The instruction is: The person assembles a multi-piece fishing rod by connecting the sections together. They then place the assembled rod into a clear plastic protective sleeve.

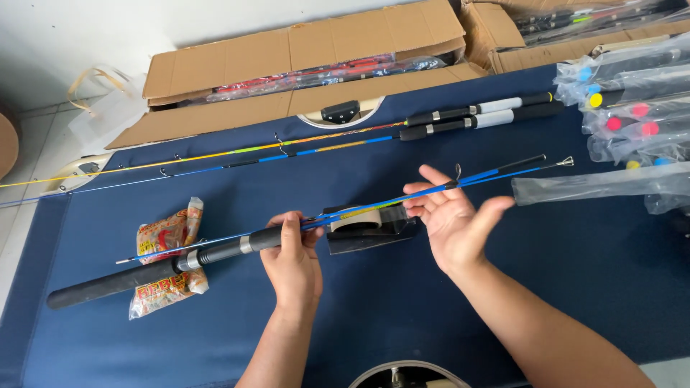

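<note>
A: Left to right, what's up w/ the rod?

B: I see the blue rod (237,248) lying across the navy table (546,287), black grip end at near left over a printed snack bag (167,233). Two sections sit side by side, so I'd judge pairing's done; no tie or wrap on them yet, far as I can see.

A: Hands?

B: My left hand (291,255) is closed round the handle just past the reel seat, knuckles up. Behind it, a tape dispenser (370,226). Right hand (453,215) is mostly open, palm up, fingers spread, thin blue sections resting across the fingertips, not clamped. Tips point far right toward bagged rods (632,115).
</note>
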